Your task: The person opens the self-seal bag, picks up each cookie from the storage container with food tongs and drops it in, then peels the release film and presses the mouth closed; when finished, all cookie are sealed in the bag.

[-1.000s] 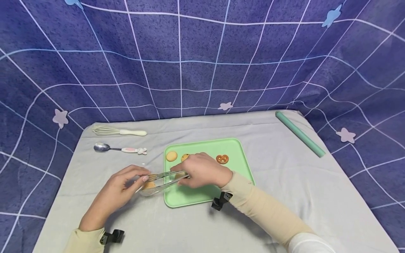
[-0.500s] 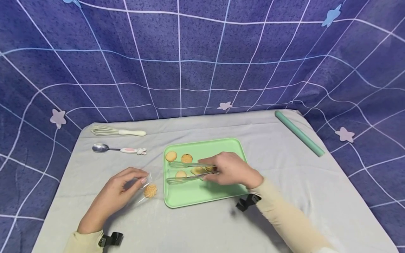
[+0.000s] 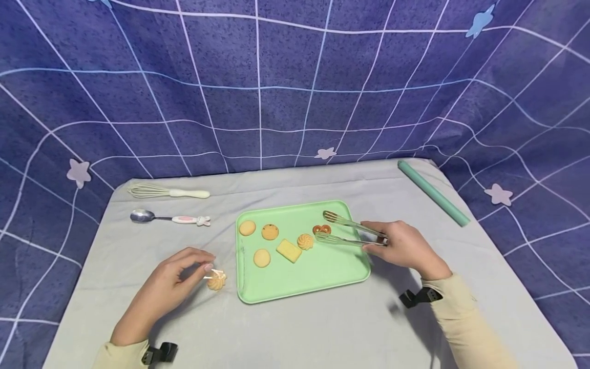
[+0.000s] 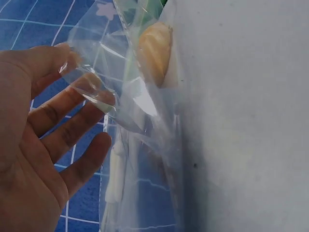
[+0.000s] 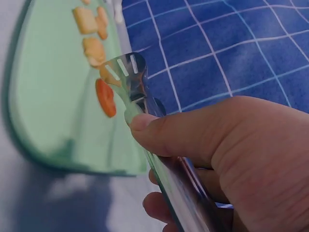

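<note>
A right hand (image 3: 405, 243) grips metal slotted tongs (image 3: 350, 223) over a green tray (image 3: 304, 288), their tips spread on either side of a pretzel cookie (image 3: 317, 229) in the head view; whether they touch it cannot be told. At left, the left hand (image 3: 177, 277) pinches the edge of a clear plastic bag (image 4: 140, 101), a swirl cookie (image 3: 216, 283) inside it, just beyond the fingertips and beside the tray.

L wrist: poss. whisk handle (image 4: 115, 176) blurred thru bag (image 4: 146, 102).
</note>
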Tool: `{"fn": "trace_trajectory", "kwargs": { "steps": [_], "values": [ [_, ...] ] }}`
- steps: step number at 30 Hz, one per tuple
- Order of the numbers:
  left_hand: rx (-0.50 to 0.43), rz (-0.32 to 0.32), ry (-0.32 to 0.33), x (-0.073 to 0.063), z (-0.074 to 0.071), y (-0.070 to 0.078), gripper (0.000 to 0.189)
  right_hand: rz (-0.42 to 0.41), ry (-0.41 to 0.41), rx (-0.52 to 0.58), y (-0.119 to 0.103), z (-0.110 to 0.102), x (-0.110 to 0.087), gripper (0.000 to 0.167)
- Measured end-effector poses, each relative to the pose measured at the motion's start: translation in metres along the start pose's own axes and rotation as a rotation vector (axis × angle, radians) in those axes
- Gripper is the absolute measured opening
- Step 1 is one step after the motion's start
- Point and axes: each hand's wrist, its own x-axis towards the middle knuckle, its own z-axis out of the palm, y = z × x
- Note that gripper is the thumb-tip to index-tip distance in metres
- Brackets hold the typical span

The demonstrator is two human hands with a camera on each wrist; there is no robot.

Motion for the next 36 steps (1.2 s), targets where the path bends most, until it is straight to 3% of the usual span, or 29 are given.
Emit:
{"fn": "trace_trajectory", "kwargs": {
  "steps": [21, 30, 36],
  "values": [
    [-0.002, 0.019, -0.008, -0.001, 0.000, -0.001, 0.027, -0.030, -0.066, -0.043, -0.001, -0.014, -0.017, 0.055],
    [0.001, 0.007, -0.012, -0.004, 0.001, 0.000, 0.022, -0.032, -0.006, -0.037, -0.002, -0.005, -0.007, 0.050],
    [0.000, 0.004, -0.015, -0.005, -0.001, 0.000, 0.023, -0.027, -0.011, -0.014, -0.003, 0.001, 0.001, 0.047]
  ]
}}
